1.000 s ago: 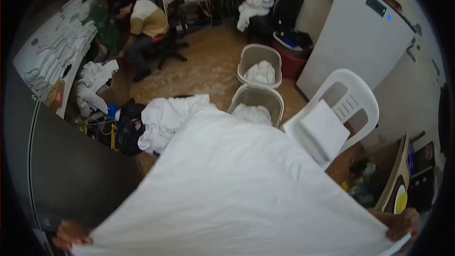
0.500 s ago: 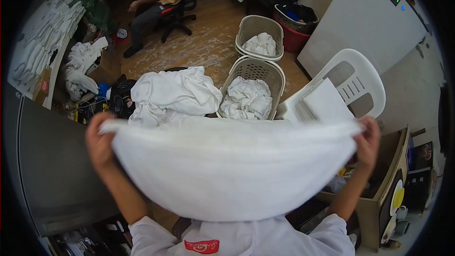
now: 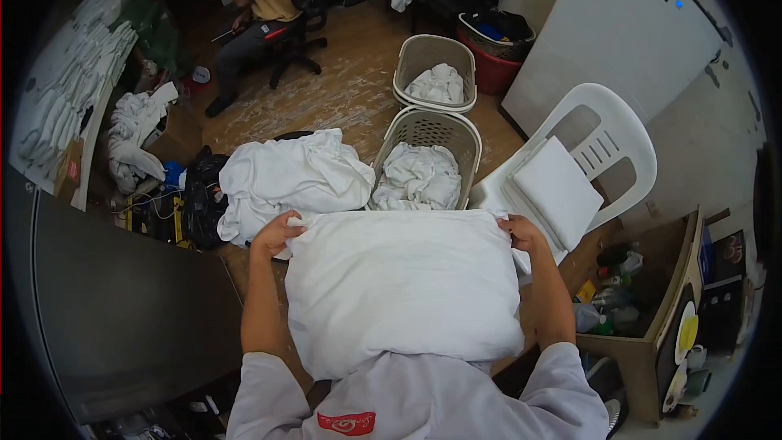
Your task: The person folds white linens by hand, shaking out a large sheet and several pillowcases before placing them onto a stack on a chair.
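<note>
A wide white cloth [image 3: 403,285] is stretched in front of me, its far edge fairly straight and its near part resting against my shirt. My left hand [image 3: 278,234] pinches the far left corner, and my right hand [image 3: 522,233] grips the far right corner. Just beyond the left hand lies a rumpled pile of white cloth [image 3: 289,179]. Behind the middle of the stretched cloth is a beige laundry basket [image 3: 467,143] with crumpled white cloth [image 3: 418,175] in it. Folded white cloths [image 3: 558,187] are stacked on a white plastic chair [image 3: 631,126], beyond my right hand.
A second basket [image 3: 440,49] with white cloth stands behind the first. A seated person [image 3: 273,0] is at the back left. Folded whites [image 3: 77,90] cover a left-hand shelf. A white cabinet [image 3: 603,24] and an open box of bottles [image 3: 652,277] stand on the right.
Both hands have come inward and slightly down, still holding the corners. The cloth, blurred and billowing before, now hangs narrower and stiller. At the back, the seated person has raised a hand.
</note>
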Demonstrator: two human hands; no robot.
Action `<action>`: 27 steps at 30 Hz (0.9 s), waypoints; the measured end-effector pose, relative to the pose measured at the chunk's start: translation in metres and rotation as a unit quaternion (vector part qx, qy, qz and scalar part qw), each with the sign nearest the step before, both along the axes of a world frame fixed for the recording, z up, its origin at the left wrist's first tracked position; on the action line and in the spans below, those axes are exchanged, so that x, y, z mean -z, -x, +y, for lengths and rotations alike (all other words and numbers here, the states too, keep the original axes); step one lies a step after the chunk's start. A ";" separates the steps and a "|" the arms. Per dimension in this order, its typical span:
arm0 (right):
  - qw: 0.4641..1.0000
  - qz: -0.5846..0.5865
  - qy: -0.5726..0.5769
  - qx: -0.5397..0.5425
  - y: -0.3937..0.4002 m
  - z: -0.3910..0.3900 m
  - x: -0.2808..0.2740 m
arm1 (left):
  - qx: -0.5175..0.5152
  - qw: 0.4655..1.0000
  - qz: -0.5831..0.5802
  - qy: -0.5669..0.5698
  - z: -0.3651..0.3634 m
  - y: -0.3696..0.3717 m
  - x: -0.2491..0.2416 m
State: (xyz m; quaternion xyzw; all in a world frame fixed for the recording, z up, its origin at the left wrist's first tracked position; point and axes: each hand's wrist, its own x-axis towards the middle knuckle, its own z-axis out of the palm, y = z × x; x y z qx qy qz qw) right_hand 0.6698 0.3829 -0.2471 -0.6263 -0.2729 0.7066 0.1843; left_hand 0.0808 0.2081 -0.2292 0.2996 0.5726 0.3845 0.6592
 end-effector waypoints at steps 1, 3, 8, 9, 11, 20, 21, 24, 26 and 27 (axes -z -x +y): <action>1.000 0.000 -0.003 -0.001 0.002 0.002 -0.008 | -0.005 0.999 0.038 -0.002 0.002 0.006 -0.009; 0.985 0.079 -0.154 -0.025 0.007 0.005 -0.028 | 0.005 0.990 0.130 -0.054 0.015 0.010 -0.038; 0.844 -0.025 -0.535 -0.009 0.013 0.016 -0.178 | -0.118 0.880 0.289 -0.358 0.020 0.012 -0.188; 0.831 -0.015 -0.553 0.066 0.010 0.017 -0.204 | -0.136 0.869 0.275 -0.388 0.012 0.012 -0.217; 0.788 0.079 -0.610 0.022 -0.007 0.004 -0.250 | -0.151 0.844 0.264 -0.442 -0.010 0.000 -0.272; 0.861 -0.126 -0.474 -0.135 -0.030 -0.148 -0.160 | 0.035 0.858 0.440 -0.263 -0.154 -0.044 -0.172; 0.826 -0.184 -0.497 -0.193 -0.037 -0.163 -0.130 | 0.022 0.868 0.435 -0.238 -0.174 -0.050 -0.131; 0.776 -0.264 -0.501 -0.279 -0.078 -0.221 -0.026 | -0.047 0.841 0.509 -0.178 -0.243 -0.088 -0.019; 0.794 -0.278 -0.474 -0.260 -0.081 -0.240 -0.013 | -0.109 0.848 0.508 -0.107 -0.282 -0.107 0.026; 0.808 -0.298 -0.453 -0.230 -0.080 -0.246 -0.008 | -0.107 0.833 0.532 -0.112 -0.291 -0.116 0.033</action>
